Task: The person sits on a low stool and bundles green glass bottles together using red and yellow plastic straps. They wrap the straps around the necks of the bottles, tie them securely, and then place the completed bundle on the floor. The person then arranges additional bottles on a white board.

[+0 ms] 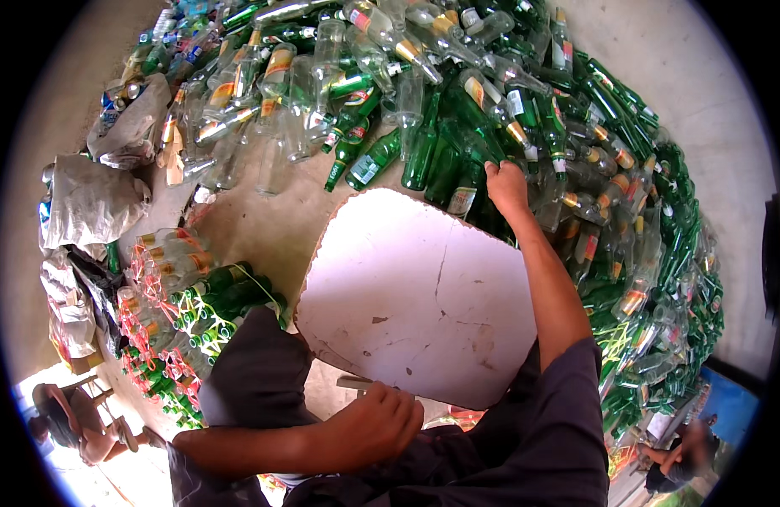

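My right hand [508, 185] reaches to the near edge of the bottle heap. Its thumb and fingers close around the neck end of a green glass bottle [469, 142], which still lies among the others. Curled, with no object visible in it, my left hand [390, 415] rests by the near edge of a white board [415, 285]. That board has chipped, rough edges, a crack and brown stains, and it lies in front of my body between my knees. Just beyond its far edge are more green bottles [377, 158], one bearing a label.
A large heap of clear and green bottles [643, 253] curves from ahead around to the right. Bottles bundled with red and yellow-green string [206, 310] stand on the left, near plastic sacks [95, 199]. People sit at the lower left [79, 415] and lower right [681, 453].
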A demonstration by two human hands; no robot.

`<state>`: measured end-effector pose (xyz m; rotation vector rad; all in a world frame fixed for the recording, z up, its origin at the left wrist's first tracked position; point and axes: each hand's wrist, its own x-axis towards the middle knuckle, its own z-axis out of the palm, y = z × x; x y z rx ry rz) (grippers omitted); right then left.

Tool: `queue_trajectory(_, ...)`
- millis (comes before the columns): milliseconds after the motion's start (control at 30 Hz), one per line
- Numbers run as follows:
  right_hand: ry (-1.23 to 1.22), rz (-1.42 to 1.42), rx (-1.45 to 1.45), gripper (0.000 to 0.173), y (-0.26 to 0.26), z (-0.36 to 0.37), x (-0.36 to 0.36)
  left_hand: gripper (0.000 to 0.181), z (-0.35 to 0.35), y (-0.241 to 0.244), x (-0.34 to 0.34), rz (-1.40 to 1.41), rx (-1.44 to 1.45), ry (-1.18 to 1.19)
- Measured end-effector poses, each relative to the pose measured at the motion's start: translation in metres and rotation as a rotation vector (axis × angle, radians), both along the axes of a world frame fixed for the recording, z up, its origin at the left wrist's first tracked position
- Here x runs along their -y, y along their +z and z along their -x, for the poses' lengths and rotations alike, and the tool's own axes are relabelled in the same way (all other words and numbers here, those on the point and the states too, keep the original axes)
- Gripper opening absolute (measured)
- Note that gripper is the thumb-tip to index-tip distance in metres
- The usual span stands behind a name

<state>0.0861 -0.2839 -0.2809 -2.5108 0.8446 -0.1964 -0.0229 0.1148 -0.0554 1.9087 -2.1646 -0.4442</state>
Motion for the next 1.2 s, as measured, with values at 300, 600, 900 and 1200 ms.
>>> queue_trajectory(300, 0.004, 0.012, 0.034, 0.042, 0.051, 0.011, 0.004, 0.023, 0.008, -0.012, 0.007, 0.045, 0.112, 0.058)
queue_trajectory(600, 0.046, 0.072, 0.250, 0.034, 0.181, 0.044, -0.023, 0.024, 0.002, -0.008, 0.021, -0.003, 0.102, 0.203)
queue_trajectory(900, 0.113, -0.054, 0.404, 0.022, 0.291, 0.093, -0.107, 0.043, -0.058, 0.009, 0.040, 0.218, -0.188, 0.643)
queue_trajectory(1200, 0.415, -0.126, 0.387, 0.023, 0.276, 0.107, -0.154, 0.083, -0.075, -0.014, 0.064, 0.228, -0.341, 0.924)
